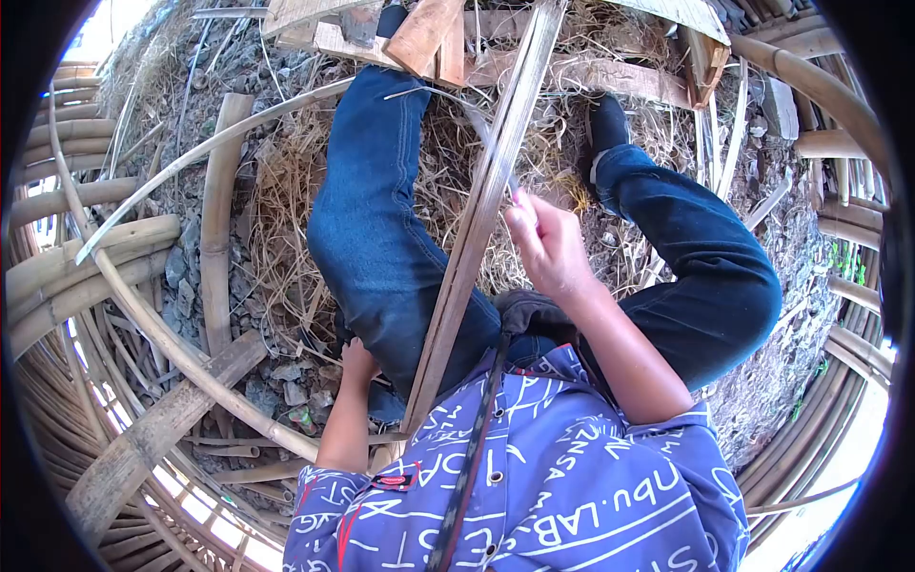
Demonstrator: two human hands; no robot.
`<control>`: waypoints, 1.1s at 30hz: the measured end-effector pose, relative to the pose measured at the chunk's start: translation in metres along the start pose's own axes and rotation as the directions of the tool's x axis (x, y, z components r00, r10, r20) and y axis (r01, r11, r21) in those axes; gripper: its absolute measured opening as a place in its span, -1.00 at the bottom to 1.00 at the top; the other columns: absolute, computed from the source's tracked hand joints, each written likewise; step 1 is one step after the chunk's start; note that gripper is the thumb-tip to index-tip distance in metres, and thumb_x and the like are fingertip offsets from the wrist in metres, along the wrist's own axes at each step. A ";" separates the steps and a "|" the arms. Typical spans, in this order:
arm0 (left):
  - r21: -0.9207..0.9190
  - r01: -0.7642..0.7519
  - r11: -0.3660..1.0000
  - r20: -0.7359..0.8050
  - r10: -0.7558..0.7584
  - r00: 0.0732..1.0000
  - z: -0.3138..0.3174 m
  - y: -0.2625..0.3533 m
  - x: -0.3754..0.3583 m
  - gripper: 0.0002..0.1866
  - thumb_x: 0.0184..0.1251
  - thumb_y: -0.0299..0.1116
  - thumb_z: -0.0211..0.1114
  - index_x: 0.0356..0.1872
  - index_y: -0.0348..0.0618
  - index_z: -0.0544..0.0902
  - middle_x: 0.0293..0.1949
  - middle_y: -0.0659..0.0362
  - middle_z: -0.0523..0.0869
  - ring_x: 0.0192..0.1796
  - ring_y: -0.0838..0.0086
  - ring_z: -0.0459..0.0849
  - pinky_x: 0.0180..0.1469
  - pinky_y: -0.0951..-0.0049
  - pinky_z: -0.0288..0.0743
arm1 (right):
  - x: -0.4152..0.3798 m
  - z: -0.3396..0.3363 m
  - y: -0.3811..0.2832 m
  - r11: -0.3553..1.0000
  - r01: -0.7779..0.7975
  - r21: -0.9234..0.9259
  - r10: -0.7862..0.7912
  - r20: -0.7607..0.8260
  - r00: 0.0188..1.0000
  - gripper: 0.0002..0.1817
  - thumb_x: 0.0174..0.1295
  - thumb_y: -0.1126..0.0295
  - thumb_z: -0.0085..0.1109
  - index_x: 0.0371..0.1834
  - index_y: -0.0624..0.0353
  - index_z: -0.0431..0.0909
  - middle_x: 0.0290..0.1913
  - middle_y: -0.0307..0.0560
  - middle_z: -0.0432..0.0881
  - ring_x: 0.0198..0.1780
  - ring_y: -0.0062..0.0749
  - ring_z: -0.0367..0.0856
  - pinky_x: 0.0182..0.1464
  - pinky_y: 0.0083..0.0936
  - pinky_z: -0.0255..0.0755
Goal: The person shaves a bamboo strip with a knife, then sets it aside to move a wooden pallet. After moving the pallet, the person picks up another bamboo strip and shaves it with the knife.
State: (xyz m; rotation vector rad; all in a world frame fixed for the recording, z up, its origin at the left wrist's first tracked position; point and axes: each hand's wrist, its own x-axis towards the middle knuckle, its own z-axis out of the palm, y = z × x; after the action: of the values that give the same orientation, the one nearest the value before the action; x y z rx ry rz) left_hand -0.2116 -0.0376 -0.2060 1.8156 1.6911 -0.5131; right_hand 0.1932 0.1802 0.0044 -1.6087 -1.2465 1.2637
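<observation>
My right hand [551, 250] is closed around the handle of a knife [515, 191], just right of a long wooden strip. The blade points up and forward, blurred, and overlaps the strip in this view. That wooden strip [467, 248] runs slantwise from the top of the view down across my left thigh to my waist, with a lengthwise groove along it. Low beside my left leg is my left hand [358, 362], its fingers hidden behind the leg. A thin curved bamboo strip [210, 145] arcs from the left side to my left shin.
Wooden boards [591, 74] form a frame near my feet. Dry shavings [286, 219] and rubble [291, 381] cover the ground between and beside my legs. Bamboo poles [91, 262] stack up at the left, and more bamboo [848, 224] curves along the right.
</observation>
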 end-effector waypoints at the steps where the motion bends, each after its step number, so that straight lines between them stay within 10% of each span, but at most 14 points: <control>1: 0.025 0.002 1.000 0.012 -0.003 1.000 -0.004 0.003 0.000 -0.40 0.03 -0.05 0.32 0.15 0.02 0.49 0.06 0.08 0.57 0.11 0.14 0.53 0.14 -0.23 0.35 | -0.001 -0.004 -0.001 0.953 0.171 -0.249 -0.153 0.092 0.984 -0.62 0.31 0.09 0.11 -0.46 0.20 0.48 -0.64 0.00 0.48 -0.57 -0.29 0.51 -0.47 -0.35 0.38; 6: -0.038 0.010 0.999 -0.025 -0.011 1.000 -0.005 0.005 -0.002 -0.42 0.07 -0.04 0.29 0.15 0.02 0.49 0.06 0.08 0.57 0.11 0.14 0.53 0.15 -0.24 0.33 | 0.011 -0.025 -0.001 0.718 0.279 -0.638 -0.291 0.090 0.953 -0.58 0.23 0.01 0.16 -0.56 0.14 0.49 -0.65 0.04 0.54 -0.56 -0.02 0.59 -0.52 -0.20 0.42; 14: 0.147 -0.076 0.986 -0.051 0.084 0.995 -0.037 0.016 -0.009 -0.36 0.01 -0.22 0.38 0.19 0.01 0.42 0.07 0.05 0.56 0.13 0.11 0.54 0.15 -0.15 0.37 | -0.003 -0.021 -0.013 0.658 0.374 -0.654 -0.326 0.201 0.924 -0.58 0.20 0.00 0.20 -0.58 0.12 0.49 -0.69 -0.02 0.51 -0.61 -0.07 0.57 -0.56 -0.24 0.40; 17: -0.143 0.327 0.934 0.087 -0.317 0.944 -0.137 0.044 -0.019 -0.33 -0.07 -0.35 0.45 0.16 -0.09 0.40 0.04 -0.04 0.58 0.04 0.02 0.60 0.10 0.16 0.48 | -0.001 -0.026 -0.011 0.691 0.292 -0.662 -0.309 0.094 0.946 -0.59 0.20 0.01 0.20 -0.57 0.13 0.48 -0.70 -0.02 0.50 -0.62 -0.06 0.56 -0.56 -0.23 0.40; 20: -0.291 0.413 0.863 -0.355 -0.498 0.791 -0.265 0.102 -0.029 -0.68 0.14 -0.44 0.30 -0.05 -0.16 0.54 -0.32 0.01 0.69 -0.26 0.14 0.68 -0.17 0.19 0.51 | -0.003 -0.026 -0.014 0.722 0.300 -0.623 -0.296 0.113 0.948 -0.60 0.20 0.03 0.20 -0.55 0.14 0.49 -0.70 -0.01 0.50 -0.61 -0.05 0.56 -0.54 -0.22 0.41; 23: -0.396 -0.167 0.903 -0.755 -0.216 0.619 -0.329 0.165 -0.023 -0.76 0.18 -0.54 0.25 -0.10 -0.22 0.58 -0.43 0.11 0.64 -0.42 0.44 0.60 -0.30 0.40 0.51 | -0.004 -0.020 -0.019 0.719 0.392 -0.574 -0.331 0.212 0.919 -0.63 0.21 0.06 0.20 -0.52 0.15 0.51 -0.68 0.00 0.51 -0.57 -0.05 0.58 -0.51 -0.22 0.42; 28: -0.574 -0.419 0.703 -0.420 0.186 0.888 -0.296 0.266 0.021 -0.15 0.13 -0.35 0.41 0.38 -0.32 0.10 0.01 -0.17 0.59 0.15 0.20 0.57 0.11 0.25 0.47 | 0.006 -0.032 -0.033 0.855 0.130 -0.502 -0.141 0.016 0.990 -0.67 0.22 0.11 0.20 -0.45 0.18 0.54 -0.64 0.04 0.55 -0.53 -0.01 0.61 -0.49 -0.21 0.43; 33: -0.952 0.011 0.307 0.094 0.258 0.962 -0.279 0.276 0.047 -0.78 0.37 -0.33 0.22 -0.17 -0.33 0.54 -0.50 0.17 0.66 -0.53 0.56 0.63 -0.48 0.57 0.50 | -0.011 -0.029 -0.033 0.800 0.265 -0.539 -0.156 0.240 0.958 -0.56 0.24 -0.03 0.11 -0.54 0.14 0.54 -0.67 0.07 0.55 -0.57 0.03 0.60 -0.49 -0.16 0.47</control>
State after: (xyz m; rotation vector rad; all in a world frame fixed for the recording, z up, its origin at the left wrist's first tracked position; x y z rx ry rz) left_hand 0.0330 0.1785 0.0169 0.8801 1.1797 0.3559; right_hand 0.2123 0.1785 0.0450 -1.7031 -2.0078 0.9595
